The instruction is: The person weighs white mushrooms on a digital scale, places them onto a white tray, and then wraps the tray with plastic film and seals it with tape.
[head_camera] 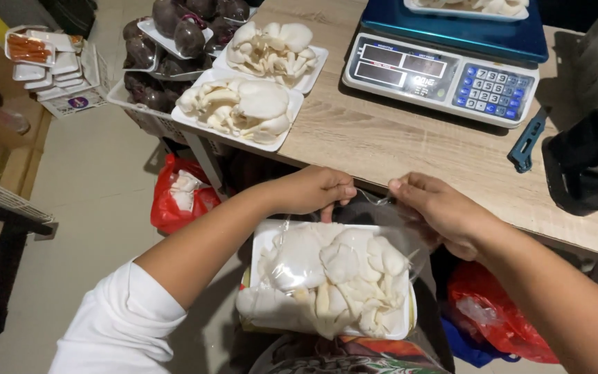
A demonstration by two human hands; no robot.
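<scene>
Grip, left: left hand (315,190) is closed on the far edge of the clear plastic film (375,208), fingers curled under, thumb tip pointing right.
Grip, right: right hand (444,211) pinches the same film between thumb and forefinger, just beside the left hand; the film is pulled taut between the two.
Held thing: white foam tray (261,242) heaped with pale oyster mushrooms (337,277), held below the table edge, close to the body; the film drapes over the mushrooms and shines in places.
Sleeve: white sleeve (122,325) covers the left upper arm; the forearms are bare.
Below the tray: something with a coloured pattern (354,357), partly hidden by the tray; what it is cannot be told.
Floor, left: red plastic bag (178,194) under the table, with something white inside.
Floor, right: second red bag (496,312) with a blue one (468,350) beside it.
Table: light wooden table (396,138) spans the upper right.
On the table, left end: two more foam trays of oyster mushrooms, the nearer tray (240,107) overhanging the corner, the farther tray (271,48) touching it behind.
On the table, middle: digital scale (444,73) with keypad and blue top, carrying another tray of mushrooms (472,7).
On the table, right: blue-handled tool (527,142) and a black holder (586,163).
Far left: wire basket (150,118) of dark purple vegetables (174,31); beyond it a stack of empty white trays (53,69).
</scene>
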